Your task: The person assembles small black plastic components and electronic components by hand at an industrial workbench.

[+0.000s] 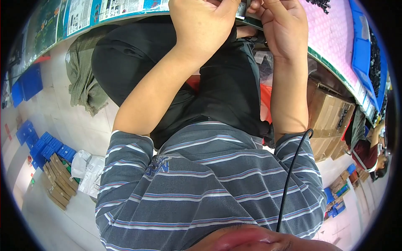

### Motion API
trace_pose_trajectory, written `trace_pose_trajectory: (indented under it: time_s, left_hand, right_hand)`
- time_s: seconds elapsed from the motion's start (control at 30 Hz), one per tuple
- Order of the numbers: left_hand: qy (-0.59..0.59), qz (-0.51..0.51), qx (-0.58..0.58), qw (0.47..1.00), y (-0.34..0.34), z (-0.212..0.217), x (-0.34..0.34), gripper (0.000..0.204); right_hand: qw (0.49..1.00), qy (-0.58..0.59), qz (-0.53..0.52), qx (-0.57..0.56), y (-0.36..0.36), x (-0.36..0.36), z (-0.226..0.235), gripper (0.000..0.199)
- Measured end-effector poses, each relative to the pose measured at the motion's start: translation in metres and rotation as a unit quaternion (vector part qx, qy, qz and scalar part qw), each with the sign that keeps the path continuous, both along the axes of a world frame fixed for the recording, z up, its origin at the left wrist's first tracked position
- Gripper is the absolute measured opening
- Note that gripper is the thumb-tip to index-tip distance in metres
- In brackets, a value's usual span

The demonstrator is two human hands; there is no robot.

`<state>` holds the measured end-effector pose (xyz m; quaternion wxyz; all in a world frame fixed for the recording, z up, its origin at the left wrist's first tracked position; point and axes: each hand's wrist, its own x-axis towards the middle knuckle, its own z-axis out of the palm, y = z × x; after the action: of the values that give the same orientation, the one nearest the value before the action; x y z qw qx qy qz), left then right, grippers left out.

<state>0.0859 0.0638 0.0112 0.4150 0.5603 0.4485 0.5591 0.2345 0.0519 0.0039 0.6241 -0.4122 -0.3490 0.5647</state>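
Metal, a small silvery piece point(240, 10), sits right at the top edge of my view, pinched between my two hands over the edge of the workbench point(335, 71). My left hand point(203, 25) is curled tight, fingers folded in around the near end of the piece, knuckles facing me. My right hand point(282, 27) meets it from the other side, fingers bent and closed in on the same piece; how much of it each hand actually grips I cannot tell, since the frame cuts off the fingertips. Both forearms run up from my striped grey shirt point(209, 184), crossing over my black trousers point(226, 88). A thin black cable point(293, 167) hangs down past my right sleeve. On the bench to the right lies a pink sheet point(331, 33), with blue bins point(362, 46) of small dark parts beyond it. Under the bench stands a cardboard box point(328, 113). Down on the floor to my left, blue trays point(44, 148) are stacked beside flat cardboard pieces point(60, 180) and a white plastic bag point(88, 171). Another person point(370, 152) sits further along on my right.
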Motion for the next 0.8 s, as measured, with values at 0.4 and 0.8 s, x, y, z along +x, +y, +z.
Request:
trace_pose_trajectory:
  time_s: [0.4,0.8]
  left_hand:
    - [0.000,0.004,0.005,1.000,0.000,0.002,0.004,0.018]
    - [-0.010,0.005,-0.001,1.000,-0.001,0.001,0.001,0.018]
  right_hand:
    - [0.976,0.178,0.070,0.101,0.014,0.004,-0.034,0.010]
    - [1.000,0.008,-0.001,0.001,-0.001,0.000,0.000,0.010]
